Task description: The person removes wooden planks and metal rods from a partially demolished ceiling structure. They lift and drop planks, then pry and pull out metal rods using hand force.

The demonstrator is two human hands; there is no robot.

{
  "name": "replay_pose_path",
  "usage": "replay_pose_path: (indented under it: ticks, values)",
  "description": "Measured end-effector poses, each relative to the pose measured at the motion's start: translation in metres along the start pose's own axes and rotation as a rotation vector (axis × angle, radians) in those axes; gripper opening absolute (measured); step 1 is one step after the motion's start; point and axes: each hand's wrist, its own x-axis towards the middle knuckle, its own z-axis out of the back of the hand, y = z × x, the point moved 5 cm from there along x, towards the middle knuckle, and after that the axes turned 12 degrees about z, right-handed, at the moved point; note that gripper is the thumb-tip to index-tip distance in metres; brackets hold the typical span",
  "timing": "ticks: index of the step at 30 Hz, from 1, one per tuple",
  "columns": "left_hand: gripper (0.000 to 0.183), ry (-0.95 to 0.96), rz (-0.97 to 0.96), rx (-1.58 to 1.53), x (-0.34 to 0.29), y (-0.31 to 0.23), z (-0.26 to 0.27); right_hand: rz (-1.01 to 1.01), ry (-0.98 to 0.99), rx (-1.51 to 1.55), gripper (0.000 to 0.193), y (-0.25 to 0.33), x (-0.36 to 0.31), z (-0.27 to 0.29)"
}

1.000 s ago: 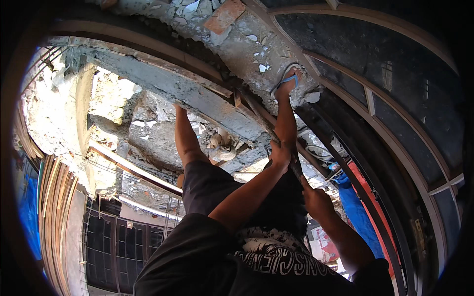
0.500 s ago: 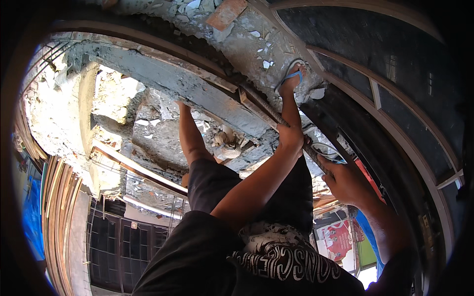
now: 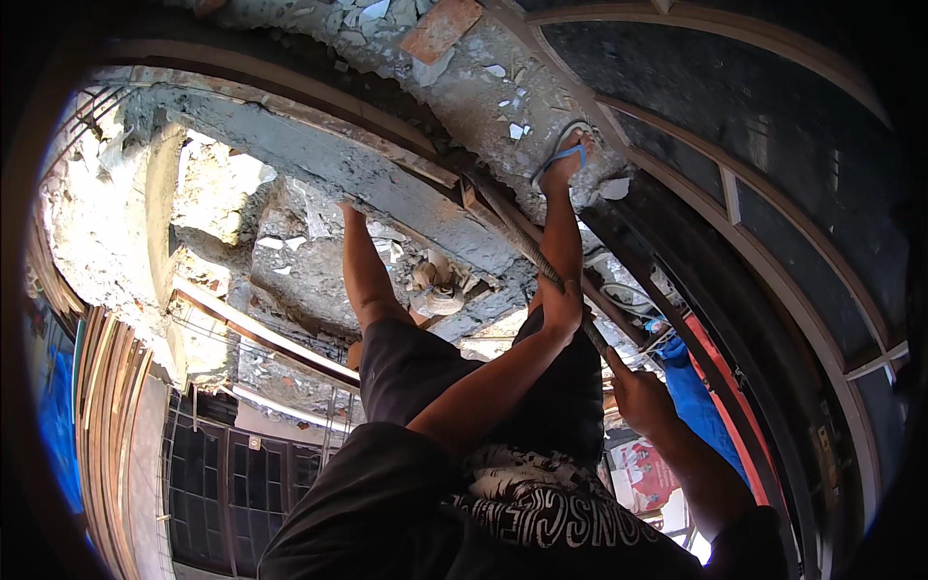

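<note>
Both my hands are on the steel bar (image 3: 527,246), a long ribbed rod running from about 10 o'clock of centre down toward 4 o'clock.

Left hand (image 3: 563,307): fingers wrapped shut around the bar at its middle stretch, just right of frame centre. Forearm comes up from 6 o'clock across my dark shorts (image 3: 425,367).

Right hand (image 3: 640,398): at roughly 4 o'clock from centre, gripping the lower end of the bar. Fingers look closed on it, thumb side toward me, though the grip detail is partly in shadow.

The bar's far end reaches the edge of the concrete beam (image 3: 367,184), near a wooden strip (image 3: 387,155) along the beam's upper side. Can't tell if the tip is touching concrete or wedged under the strip.

My right foot, in a blue flip-flop (image 3: 564,155), is planted at 12 o'clock on rubble-covered concrete (image 3: 474,87), with the bar passing just beside that leg. My left leg stands at 10 o'clock, foot down beside the beam.

Surroundings: broken masonry and white chips at 9–10 o'clock, a brick fragment (image 3: 440,27) at 12, a small pale lump of debris (image 3: 437,298) between my legs, blue fabric (image 3: 691,387) at 4 o'clock just beyond my right hand, and curved dark framing (image 3: 773,242) along 2–4 o'clock.
</note>
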Motion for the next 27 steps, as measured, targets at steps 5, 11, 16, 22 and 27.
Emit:
replay_pose_path:
  ticks: [5,11,16,22,27]
  values:
    - [0.060,0.097,0.120,-0.036,-0.011,0.013,0.002,0.041,-0.051,0.004,0.059,-0.030,-0.009,-0.039]
    - [0.034,-0.047,-0.059,-0.079,-0.024,-0.012,0.000,-0.035,-0.026,0.180,0.055,-0.010,0.000,-0.014]
    - [0.027,-0.180,0.017,0.074,-0.018,-0.066,0.003,0.117,0.001,0.403,0.063,0.027,0.023,0.071]
    - [0.034,-0.218,-0.124,0.175,-0.050,-0.051,0.003,-0.065,0.149,0.420,0.066,0.045,-0.003,0.076]
    - [0.042,-0.094,0.113,0.101,-0.059,-0.044,0.011,-0.053,0.132,0.363,0.065,0.061,-0.009,0.072]
